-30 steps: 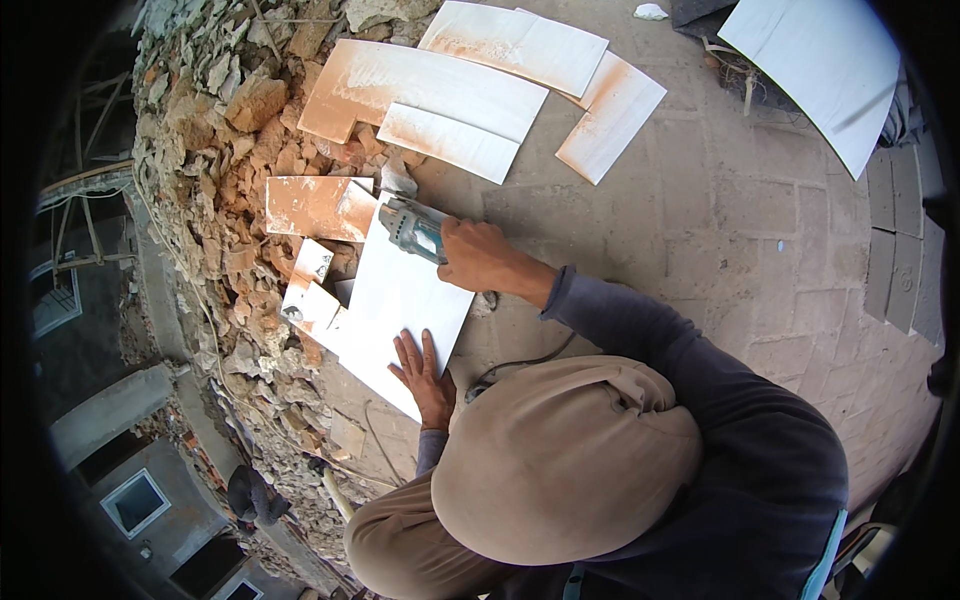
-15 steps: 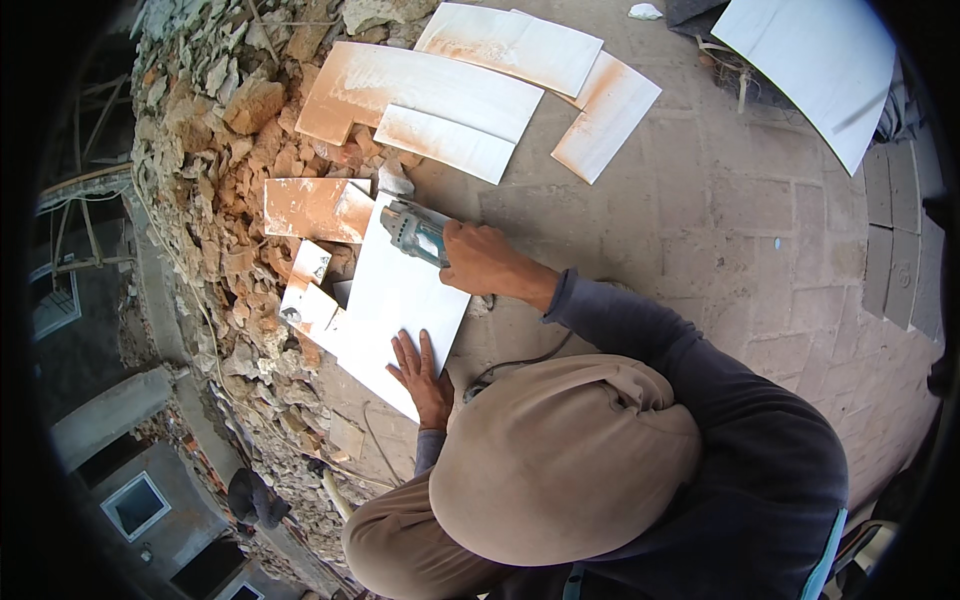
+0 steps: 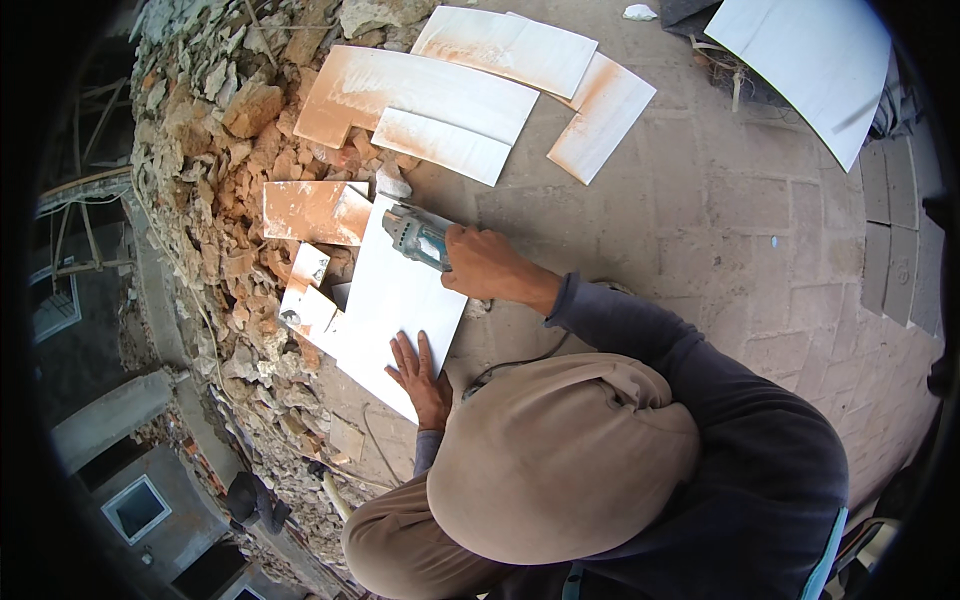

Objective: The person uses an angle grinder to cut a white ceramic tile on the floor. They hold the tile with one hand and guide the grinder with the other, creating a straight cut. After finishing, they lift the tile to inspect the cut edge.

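A long white tile (image 3: 390,300) lies at an angle in front of me, its left side beside the rubble. Close to its far end, my right hand (image 3: 485,265) grips a teal power cutter (image 3: 415,238) by its body. The cutter rests at the tile's far edge; its blade is hidden from this view. On the near end of the same tile, my left hand (image 3: 422,385) presses flat with fingers spread. Several smaller tile offcuts, one dusty orange (image 3: 315,212) and one white (image 3: 310,310), lie just left of the tile.
Cut tile pieces (image 3: 440,95) with orange dust lie beyond the work. A heap of broken brick and stone (image 3: 230,200) borders the left. A large white tile (image 3: 810,70) and grey blocks (image 3: 890,230) stand at the right. A dark cord (image 3: 520,362) runs near my knee.
The view has shifted very slightly. Both hands and the cutter stay at nearly the same places on the tile.
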`<state>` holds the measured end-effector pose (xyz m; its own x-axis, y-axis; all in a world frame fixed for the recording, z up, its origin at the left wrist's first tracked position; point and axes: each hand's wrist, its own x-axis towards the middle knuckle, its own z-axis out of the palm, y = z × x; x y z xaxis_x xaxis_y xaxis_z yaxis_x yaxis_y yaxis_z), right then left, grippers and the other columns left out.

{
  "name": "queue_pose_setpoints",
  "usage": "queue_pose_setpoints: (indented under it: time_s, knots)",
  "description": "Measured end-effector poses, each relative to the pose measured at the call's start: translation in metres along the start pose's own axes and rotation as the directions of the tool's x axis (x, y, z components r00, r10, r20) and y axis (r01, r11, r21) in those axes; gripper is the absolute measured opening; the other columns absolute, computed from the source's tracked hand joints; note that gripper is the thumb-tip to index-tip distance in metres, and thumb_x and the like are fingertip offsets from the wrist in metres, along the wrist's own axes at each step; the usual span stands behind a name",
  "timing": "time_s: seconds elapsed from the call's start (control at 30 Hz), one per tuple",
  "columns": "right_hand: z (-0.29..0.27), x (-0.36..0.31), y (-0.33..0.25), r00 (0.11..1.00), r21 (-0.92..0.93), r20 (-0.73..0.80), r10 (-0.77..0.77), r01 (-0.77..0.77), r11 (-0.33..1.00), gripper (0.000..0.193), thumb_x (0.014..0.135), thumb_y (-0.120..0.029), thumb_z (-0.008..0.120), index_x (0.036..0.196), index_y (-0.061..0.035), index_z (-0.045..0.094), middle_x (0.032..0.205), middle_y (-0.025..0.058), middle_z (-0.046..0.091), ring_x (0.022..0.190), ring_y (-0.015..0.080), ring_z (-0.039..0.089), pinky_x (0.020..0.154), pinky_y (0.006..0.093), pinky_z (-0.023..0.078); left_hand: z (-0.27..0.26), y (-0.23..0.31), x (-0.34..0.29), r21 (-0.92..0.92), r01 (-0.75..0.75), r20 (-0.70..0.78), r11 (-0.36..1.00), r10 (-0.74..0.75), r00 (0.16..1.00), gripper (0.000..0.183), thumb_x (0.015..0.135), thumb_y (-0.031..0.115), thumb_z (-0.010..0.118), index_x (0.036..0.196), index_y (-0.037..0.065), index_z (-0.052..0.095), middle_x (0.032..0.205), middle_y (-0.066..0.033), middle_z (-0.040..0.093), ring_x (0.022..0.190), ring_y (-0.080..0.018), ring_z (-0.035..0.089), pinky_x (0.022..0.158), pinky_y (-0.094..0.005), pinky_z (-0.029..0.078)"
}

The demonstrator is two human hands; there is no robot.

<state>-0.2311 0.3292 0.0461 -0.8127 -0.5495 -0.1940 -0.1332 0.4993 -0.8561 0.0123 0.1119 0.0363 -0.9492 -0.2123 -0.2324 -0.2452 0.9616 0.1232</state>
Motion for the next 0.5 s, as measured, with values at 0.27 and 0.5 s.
queue_pose_setpoints:
  time_s: [0.27, 0.5]
  knots:
    - [0.002, -0.0029, -0.0001, 1.0, -0.028, -0.025, -0.006, 0.005, 1.0, 0.05, 0.077, -0.018, 0.075, 0.108, 0.0177, 0.059, 0.095, 0.0356, 0.071, 0.087, 0.047, 0.075, 0.081, 0.0491, 0.062, -0.0016, 0.0011, 0.0001, -0.014, -0.012, -0.008, 1.0, 0.012, 1.0, 0.096, 0.076, -0.005, 0.066, 0.165, 0.02, 0.04, 0.178, -0.0161, 0.017, 0.165, -0.0394, 0.01, 0.123, -0.0752, 0.002]
    - [0.0015, -0.0039, -0.0001, 1.0, -0.017, -0.023, -0.008, 0.008, 1.0, 0.051, 0.077, -0.018, 0.076, 0.108, 0.0181, 0.059, 0.095, 0.0357, 0.071, 0.089, 0.0473, 0.075, 0.081, 0.0492, 0.062, -0.004, 0.0013, 0.0006, -0.007, -0.009, -0.003, 1.0, 0.009, 1.0, 0.096, 0.077, -0.003, 0.068, 0.165, 0.02, 0.04, 0.178, -0.0162, 0.018, 0.164, -0.0395, 0.011, 0.124, -0.0744, 0.003]
